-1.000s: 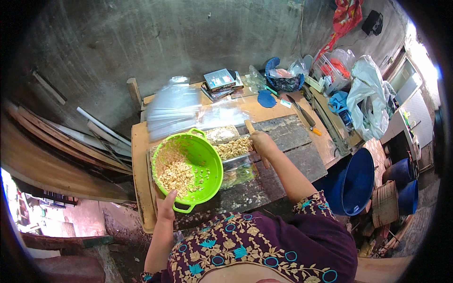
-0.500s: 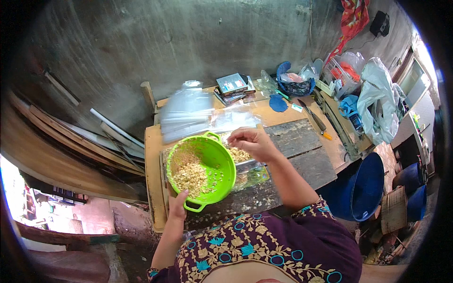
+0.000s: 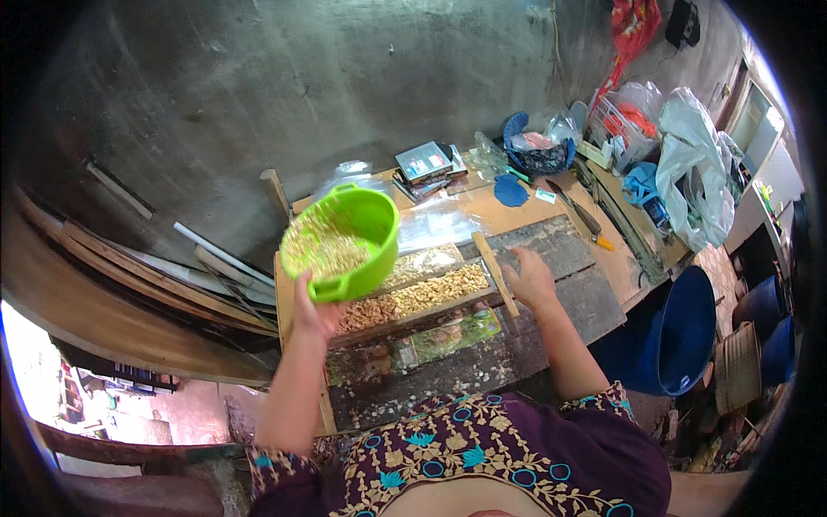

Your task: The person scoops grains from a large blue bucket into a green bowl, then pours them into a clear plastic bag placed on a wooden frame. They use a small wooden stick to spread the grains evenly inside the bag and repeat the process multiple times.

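Note:
My left hand [image 3: 317, 312] grips a bright green two-handled basin [image 3: 379, 220] by its near rim, beside one handle. The basin is tilted and held up over the table's left part, with pale chopped bits like crushed nuts [image 3: 323, 250] inside. Below it, a long narrow wooden trough [image 3: 413, 320] is filled with similar golden bits [image 3: 431, 291]. A flat wooden stick [image 3: 496, 274] lies across the trough's right end. Just right of this stick hovers my right hand [image 3: 531, 280], fingers loosely apart and nothing visible in them. The basin hides the trough's left end.
Clear plastic sheets [image 3: 438, 224] and stacked boxes [image 3: 428, 162] lie at the back of the table [image 3: 610, 280]. A knife [image 3: 581, 215] with an orange-tipped handle rests at the right. A large blue tub [image 3: 689, 332] stands beyond the right edge, and a green packet [image 3: 452, 334] lies before the trough.
My left hand has raised the green basin up and leftward, uncovering more of the filled trough. My right hand has moved right and down, away from the basin; the stick now shows clearly.

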`<state>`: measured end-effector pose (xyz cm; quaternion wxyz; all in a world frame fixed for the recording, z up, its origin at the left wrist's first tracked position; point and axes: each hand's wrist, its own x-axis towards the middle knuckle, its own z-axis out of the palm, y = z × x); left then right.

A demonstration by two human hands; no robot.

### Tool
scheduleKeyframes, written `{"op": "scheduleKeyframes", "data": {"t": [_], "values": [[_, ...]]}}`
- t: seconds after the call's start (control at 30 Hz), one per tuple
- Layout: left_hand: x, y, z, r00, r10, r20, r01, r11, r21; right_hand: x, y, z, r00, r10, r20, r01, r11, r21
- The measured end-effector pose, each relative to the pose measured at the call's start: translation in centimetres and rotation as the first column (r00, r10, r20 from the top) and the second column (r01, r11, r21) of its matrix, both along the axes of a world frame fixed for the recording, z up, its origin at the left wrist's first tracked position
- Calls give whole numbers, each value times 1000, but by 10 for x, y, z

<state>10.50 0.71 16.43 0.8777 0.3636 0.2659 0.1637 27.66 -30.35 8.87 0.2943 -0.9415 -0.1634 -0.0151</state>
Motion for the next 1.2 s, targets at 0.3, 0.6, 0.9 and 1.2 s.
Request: {"op": "scheduleKeyframes", "data": {"t": [0.3,0.6,0.9,1.2], "values": [[183,107,-108,921,223,-319,-151,960,236,-4,-9,-82,860,-58,-506,152,978,145],[216,127,-163,847,332,-415,-186,917,354,-60,-50,-23,666,202,-718,220,867,448],[147,35,-120,966,76,-247,232,167,958,-59,-17,-47,696,207,-688,102,919,380],[25,-88,-135,957,-173,-235,104,-551,828,-71,-41,-16,696,333,-636,190,769,610]]}}
